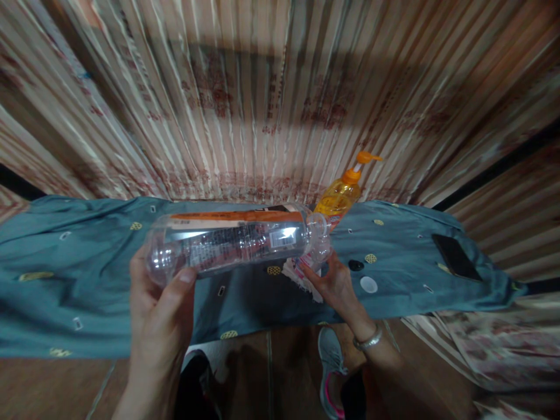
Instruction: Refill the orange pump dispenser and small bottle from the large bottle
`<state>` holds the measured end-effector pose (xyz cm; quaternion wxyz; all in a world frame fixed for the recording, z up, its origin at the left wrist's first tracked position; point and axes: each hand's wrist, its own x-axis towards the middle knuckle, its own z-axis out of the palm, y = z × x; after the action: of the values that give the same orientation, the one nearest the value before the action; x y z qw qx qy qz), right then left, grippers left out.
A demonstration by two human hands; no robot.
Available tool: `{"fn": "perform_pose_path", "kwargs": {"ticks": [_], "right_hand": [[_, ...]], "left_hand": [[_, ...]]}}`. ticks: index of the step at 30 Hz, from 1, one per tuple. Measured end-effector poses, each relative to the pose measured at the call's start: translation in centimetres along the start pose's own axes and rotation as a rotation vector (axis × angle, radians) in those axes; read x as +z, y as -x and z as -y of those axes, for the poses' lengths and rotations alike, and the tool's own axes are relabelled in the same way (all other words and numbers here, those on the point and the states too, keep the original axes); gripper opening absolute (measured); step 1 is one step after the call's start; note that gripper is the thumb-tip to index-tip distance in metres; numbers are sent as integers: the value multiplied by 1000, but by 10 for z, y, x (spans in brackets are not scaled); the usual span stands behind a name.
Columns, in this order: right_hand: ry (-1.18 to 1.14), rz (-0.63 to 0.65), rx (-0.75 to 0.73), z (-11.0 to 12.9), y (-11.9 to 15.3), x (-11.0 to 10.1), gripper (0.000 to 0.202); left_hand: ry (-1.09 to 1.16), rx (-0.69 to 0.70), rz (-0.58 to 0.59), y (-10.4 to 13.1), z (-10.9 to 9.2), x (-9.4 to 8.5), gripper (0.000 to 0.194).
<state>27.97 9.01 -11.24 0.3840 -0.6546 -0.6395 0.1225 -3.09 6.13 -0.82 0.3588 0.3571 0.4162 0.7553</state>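
Big bottle [236, 238], mouth rightward
My left hand [163, 306] half-closes round its base; my right hand [336, 287] curls round a small clear bottle [322, 247] beside its neck.

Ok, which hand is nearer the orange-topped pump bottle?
Right. The right hand is on the near side of the pump bottle; the left hand is farther left, at the base of the clear bottle.
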Motion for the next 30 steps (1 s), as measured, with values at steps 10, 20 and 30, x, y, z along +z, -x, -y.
{"fn": "perform_pose_path", "kwargs": {"ticks": [10,20,30], "right_hand": [[1,-2,20,-2,1,2,52],[-34,-16,13,-1,1,5,56],[-43,-5,13,1,0,3,70]], "left_hand": [[-21,-15,-23,2,0,1,64],[-38,37,2,-1,-2,7,62],[-21,-4,-64,2,-7,14,68]]}}
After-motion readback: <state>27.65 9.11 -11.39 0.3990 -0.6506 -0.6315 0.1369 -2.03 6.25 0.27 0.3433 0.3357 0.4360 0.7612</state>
